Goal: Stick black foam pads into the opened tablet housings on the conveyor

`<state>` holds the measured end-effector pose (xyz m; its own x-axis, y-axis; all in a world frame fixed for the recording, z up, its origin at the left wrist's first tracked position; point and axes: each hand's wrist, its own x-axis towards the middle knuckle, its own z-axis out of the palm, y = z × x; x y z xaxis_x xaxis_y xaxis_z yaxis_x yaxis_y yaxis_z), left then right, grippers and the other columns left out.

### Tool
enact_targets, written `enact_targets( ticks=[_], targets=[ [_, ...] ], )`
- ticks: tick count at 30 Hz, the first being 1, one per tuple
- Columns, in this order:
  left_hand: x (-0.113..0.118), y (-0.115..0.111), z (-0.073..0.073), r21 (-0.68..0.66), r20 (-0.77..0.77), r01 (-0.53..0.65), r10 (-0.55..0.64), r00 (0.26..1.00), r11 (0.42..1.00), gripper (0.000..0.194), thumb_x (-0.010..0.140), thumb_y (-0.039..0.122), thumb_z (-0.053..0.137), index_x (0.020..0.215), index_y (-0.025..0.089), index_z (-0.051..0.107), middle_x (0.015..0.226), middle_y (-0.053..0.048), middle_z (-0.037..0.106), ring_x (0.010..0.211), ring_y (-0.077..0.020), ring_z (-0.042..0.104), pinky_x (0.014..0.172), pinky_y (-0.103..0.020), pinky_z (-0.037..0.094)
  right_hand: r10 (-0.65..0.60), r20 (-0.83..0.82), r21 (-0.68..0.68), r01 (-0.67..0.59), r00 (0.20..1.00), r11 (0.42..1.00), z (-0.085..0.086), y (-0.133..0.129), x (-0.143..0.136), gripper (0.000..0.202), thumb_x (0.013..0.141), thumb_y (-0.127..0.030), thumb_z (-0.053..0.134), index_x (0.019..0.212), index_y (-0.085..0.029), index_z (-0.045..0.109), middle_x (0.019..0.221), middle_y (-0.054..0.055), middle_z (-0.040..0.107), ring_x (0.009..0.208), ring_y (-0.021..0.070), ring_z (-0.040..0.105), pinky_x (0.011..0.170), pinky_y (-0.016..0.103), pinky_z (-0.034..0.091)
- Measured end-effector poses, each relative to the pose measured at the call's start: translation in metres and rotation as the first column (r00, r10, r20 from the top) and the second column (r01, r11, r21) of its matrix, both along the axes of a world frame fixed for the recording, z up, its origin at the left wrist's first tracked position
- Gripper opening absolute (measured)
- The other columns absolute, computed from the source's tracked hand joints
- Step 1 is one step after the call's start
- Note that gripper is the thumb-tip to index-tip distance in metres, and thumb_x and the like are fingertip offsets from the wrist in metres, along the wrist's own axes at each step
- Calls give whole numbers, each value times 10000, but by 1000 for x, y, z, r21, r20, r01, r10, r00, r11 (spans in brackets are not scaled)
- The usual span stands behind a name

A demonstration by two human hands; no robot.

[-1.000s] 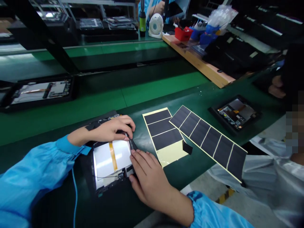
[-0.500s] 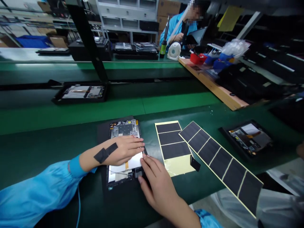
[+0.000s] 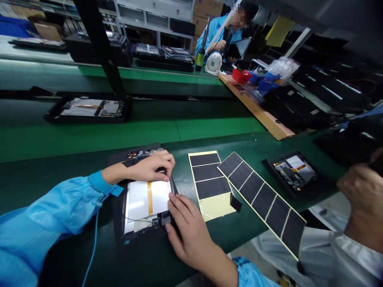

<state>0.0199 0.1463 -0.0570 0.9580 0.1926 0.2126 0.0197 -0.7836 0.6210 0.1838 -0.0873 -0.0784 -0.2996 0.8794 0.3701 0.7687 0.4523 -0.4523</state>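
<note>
An opened tablet point(image 3: 137, 199) lies on a dark mat, its white battery, orange ribbon strip and circuit board showing. My left hand point(image 3: 154, 165) is over its upper half, fingers curled down towards the thumb. A small dark thing shows under those fingers, too hidden to name. Along the tablet's right edge rests my right hand point(image 3: 194, 227), fingers stretched and thumb apart, near a small grey part point(image 3: 165, 218). To the right are a sheet of black stickers point(image 3: 208, 172) on yellow backing and a longer sticker strip point(image 3: 261, 199) overlapping it.
Another opened tablet point(image 3: 295, 169) lies at the right, near a co-worker's hand point(image 3: 360, 185). Beyond the green belt strip point(image 3: 143, 130) sits a further tablet in a black tray point(image 3: 86, 109). A white fan point(image 3: 213, 63) and a person stand at the back.
My left hand has gone from lying flat across the tablet to curled fingers, further up it. More of the white battery shows. A co-worker's hand has come into view at right.
</note>
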Motion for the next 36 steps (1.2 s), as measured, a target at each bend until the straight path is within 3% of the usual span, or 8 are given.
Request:
enact_targets(
  ticks=[5, 9, 14, 20, 23, 26, 31, 36],
  targets=[
    [2, -1, 3, -26, -63, -52, 50, 997, 998, 156, 955, 301, 587, 857, 217, 674, 943, -15, 660, 891, -180, 555, 850, -299, 402, 39, -2, 6, -39, 999, 999, 9, 11, 3, 398, 961, -198, 556, 1336, -69, 588, 1391, 204, 667, 1298, 345, 590, 1068, 538, 562],
    [1, -20, -3, 23, -26, -205, 206, 978, 978, 156, 980, 251, 517, 916, 206, 652, 990, -34, 639, 930, -195, 555, 852, -327, 399, 30, -15, 24, -30, 999, 999, 11, 18, 1, 279, 963, -222, 581, 1193, -74, 636, 1278, 216, 701, 1263, 353, 602, 1055, 551, 561],
    [-1, -37, -13, 119, 56, -382, 378, 924, 916, 215, 1020, 294, 490, 916, 202, 655, 987, -51, 616, 924, -220, 518, 836, -376, 386, 11, -9, 46, -10, 1000, 999, 6, 16, -4, 287, 969, -203, 570, 1202, -48, 631, 1301, 242, 681, 1335, 361, 569, 1087, 525, 556],
    [-2, -49, -14, 211, 132, -396, 375, 918, 894, 263, 978, 158, 415, 922, 192, 670, 1014, -80, 676, 940, -237, 580, 841, -412, 472, 4, -16, 61, -3, 1000, 998, -1, 14, -4, 323, 971, -209, 557, 1257, -68, 607, 1302, 230, 680, 1371, 351, 560, 1118, 517, 541],
    [-7, -70, -19, 360, 253, -333, 252, 934, 871, 354, 902, 55, 384, 1057, 156, 686, 1105, -130, 708, 1068, -265, 610, 967, -439, 509, 8, -4, 70, -8, 1000, 998, -2, 14, -4, 329, 974, -224, 541, 1261, -76, 605, 1318, 224, 676, 1379, 351, 556, 1133, 509, 530],
    [-19, -88, -25, 452, 332, -276, 127, 935, 848, 419, 889, 44, 400, 1201, 122, 669, 1129, -136, 740, 1099, -232, 657, 1017, -358, 544, 8, 3, 59, -8, 1000, 998, -2, 13, -5, 329, 977, -245, 535, 1238, -59, 612, 1336, 243, 663, 1367, 345, 564, 1146, 495, 517],
    [-42, -89, -33, 371, 261, -289, 199, 945, 883, 548, 931, 118, 470, 1455, 244, 567, 1373, -66, 695, 1276, -225, 647, 1164, -372, 483, -6, -5, 16, 6, 1000, 1000, -2, 12, -7, 362, 995, -307, 521, 1267, -81, 602, 1393, 230, 648, 1405, 330, 531, 1165, 511, 483],
    [-42, -93, -35, 420, 201, -329, 267, 943, 846, 399, 989, 160, 479, 1355, 216, 629, 1420, -68, 668, 1316, -219, 624, 1219, -396, 408, 15, -60, -4, -16, 998, 1000, 1, 11, -2, 361, 993, -273, 545, 1295, -85, 605, 1391, 207, 663, 1373, 309, 567, 1159, 487, 490]
  ],
)
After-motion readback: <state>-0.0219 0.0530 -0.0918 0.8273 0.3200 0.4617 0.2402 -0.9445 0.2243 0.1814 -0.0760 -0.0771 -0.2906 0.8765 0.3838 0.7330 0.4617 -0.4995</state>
